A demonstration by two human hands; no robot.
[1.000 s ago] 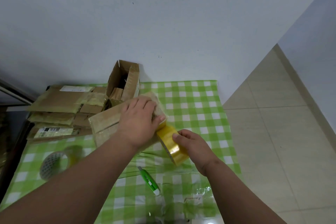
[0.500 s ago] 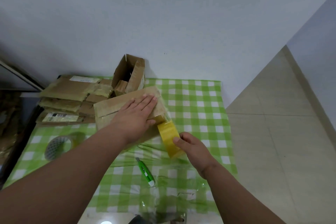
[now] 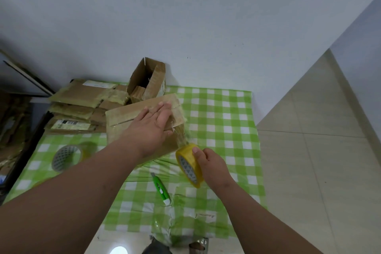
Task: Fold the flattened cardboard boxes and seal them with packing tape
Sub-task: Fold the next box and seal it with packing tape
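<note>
A folded brown cardboard box (image 3: 125,117) stands on the green checked tablecloth (image 3: 222,121). My left hand (image 3: 153,125) lies flat on the box's top with straight fingers, pressing the flaps near its right end. My right hand (image 3: 208,163) grips a yellow roll of packing tape (image 3: 188,163) just below the box's right corner. A clear strip of tape (image 3: 180,136) stretches from the roll up over the box's right edge.
A stack of flattened cardboard boxes (image 3: 80,107) lies at the back left. An open upright box (image 3: 147,79) stands behind the folded one. A second tape roll (image 3: 67,155) lies at the left. A green utility knife (image 3: 160,188) lies in front. Tiled floor (image 3: 309,150) drops off at the right.
My left hand flattened and slid along the box top. My right hand pulled the tape roll down and away from the box, drawing out more tape.
</note>
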